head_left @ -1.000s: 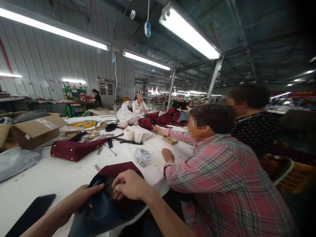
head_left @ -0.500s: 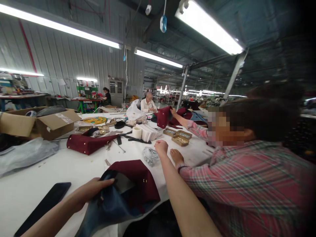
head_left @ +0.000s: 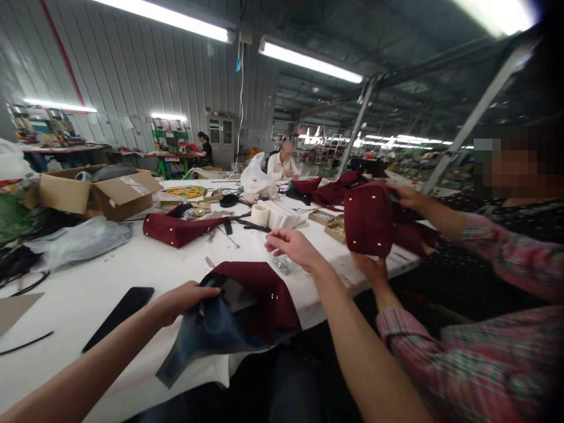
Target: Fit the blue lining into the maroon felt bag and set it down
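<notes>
My left hand point(head_left: 183, 299) grips the rim of a maroon bag point(head_left: 258, 294) with a dark blue lining point(head_left: 207, 335) that hangs over the near table edge. My right hand point(head_left: 293, 247) is stretched out over the white table point(head_left: 92, 282), fingers curled loosely, just above a clear bag of small metal parts point(head_left: 282, 264). I cannot see anything in it. To the right, a person in a plaid shirt holds up a second maroon bag point(head_left: 368, 220) with both hands.
A black phone point(head_left: 118, 310) lies near my left arm. Farther back lie another maroon bag point(head_left: 176, 229), a tape roll point(head_left: 259, 214), trays of fittings point(head_left: 337, 226), a cardboard box point(head_left: 101, 191) and grey plastic point(head_left: 77, 241). Other people work at the far end.
My right hand left the bag and reached forward to the bag of metal parts. The person beside me picked up a maroon bag and brought it close. The camera swung left.
</notes>
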{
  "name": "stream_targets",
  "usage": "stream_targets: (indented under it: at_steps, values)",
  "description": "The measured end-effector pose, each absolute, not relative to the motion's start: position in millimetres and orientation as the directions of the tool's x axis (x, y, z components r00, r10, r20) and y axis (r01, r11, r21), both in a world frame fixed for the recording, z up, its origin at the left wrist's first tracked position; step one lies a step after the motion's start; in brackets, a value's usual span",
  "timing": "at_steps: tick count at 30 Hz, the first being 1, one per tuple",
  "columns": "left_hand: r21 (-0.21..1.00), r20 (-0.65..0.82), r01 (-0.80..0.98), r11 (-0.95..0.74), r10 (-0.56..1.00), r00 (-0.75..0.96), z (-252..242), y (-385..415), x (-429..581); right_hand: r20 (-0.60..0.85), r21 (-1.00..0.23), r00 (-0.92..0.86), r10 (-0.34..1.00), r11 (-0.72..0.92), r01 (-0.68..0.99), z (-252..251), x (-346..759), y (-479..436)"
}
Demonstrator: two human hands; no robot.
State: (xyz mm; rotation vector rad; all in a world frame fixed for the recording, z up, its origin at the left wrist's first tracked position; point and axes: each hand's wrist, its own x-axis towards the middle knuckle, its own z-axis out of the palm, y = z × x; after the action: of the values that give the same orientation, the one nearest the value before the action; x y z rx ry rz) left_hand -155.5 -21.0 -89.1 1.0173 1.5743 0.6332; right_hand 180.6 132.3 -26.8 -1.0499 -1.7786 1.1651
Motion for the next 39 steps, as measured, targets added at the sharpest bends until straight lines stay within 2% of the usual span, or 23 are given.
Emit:
stream_targets:
  at_steps: [2,3,6,8,10,14,18,20,25,30,32,34,36,37,39]
  values:
    - [0.801,-0.531,0.315,0.509,0.847,-0.019,-84.4,-16.7,-154.0,0.117,-0.876,-0.578,0.808,0.358,0.323,-18.2,171.1,93.6]
    - [0.788,-0.54,0.337,0.515,0.842,-0.026,-81.3,-15.0,-151.3,0.148,-0.798,-0.629,0.764,0.467,0.38,-15.4,165.4,79.1]
    - [0.753,-0.54,0.4,0.522,0.838,-0.077,-72.2,-12.3,-139.2,0.254,-0.431,-0.726,0.639,0.747,0.507,-18.5,136.5,64.2]
    - [0.741,-0.538,0.425,0.519,0.839,-0.088,-69.5,-11.5,-134.0,0.226,-0.23,-0.781,0.582,0.811,0.538,-29.8,107.3,76.3]
    - [0.75,-0.531,0.429,0.503,0.845,-0.063,-70.7,-11.2,-134.5,0.156,-0.137,-0.833,0.531,0.847,0.514,-44.4,76.4,96.4]
    - [0.779,-0.49,0.438,0.449,0.871,-0.021,-76.0,-13.2,-143.0,0.004,-0.154,-0.874,0.485,0.864,0.479,-70.6,35.6,123.2]
    - [0.787,-0.466,0.437,0.436,0.884,-0.042,-74.3,-16.5,-139.8,0.025,-0.176,-0.844,0.536,0.834,0.524,-86.6,27.3,125.2]
    - [0.792,-0.451,0.431,0.432,0.89,-0.063,-73.6,-16.0,-135.4,-0.015,-0.19,-0.845,0.535,0.828,0.527,-90.9,26.9,127.5]
    - [0.822,-0.409,0.416,0.388,0.912,-0.043,-90.8,-9.0,-139.2,-0.136,-0.178,-0.851,0.507,0.833,0.525,-93.8,22.9,141.9]
    - [0.822,-0.407,0.407,0.398,0.911,-0.07,-113.5,-5.0,-149.3,-0.135,-0.198,-0.898,0.419,0.877,0.438,-90.5,24.5,139.6]
    - [0.825,-0.376,0.436,0.36,0.925,-0.052,-105.8,-11.5,-147.4,-0.103,-0.164,-0.879,0.465,0.864,0.476,-85.8,25.7,131.5]
    - [0.84,-0.343,0.46,0.289,0.939,0.036,-93.7,-18.0,-142.2,-0.096,-0.142,-0.831,0.548,0.819,0.556,-83.5,26.1,126.9]
    - [0.772,-0.309,0.579,0.261,0.951,-0.016,-83.0,-24.9,-132.7,-0.071,-0.139,-0.825,0.561,0.813,0.565,-84.6,25.4,125.0]
    - [0.677,-0.233,0.698,0.232,0.968,-0.096,-78.2,-30.2,-125.9,-0.049,-0.14,-0.836,0.547,0.825,0.548,-85.6,24.8,124.0]
    - [0.44,0.065,0.89,0.116,0.985,-0.16,-68.7,-46.4,-107.9,-0.019,-0.126,-0.843,0.537,0.835,0.535,-86.7,23.6,120.7]
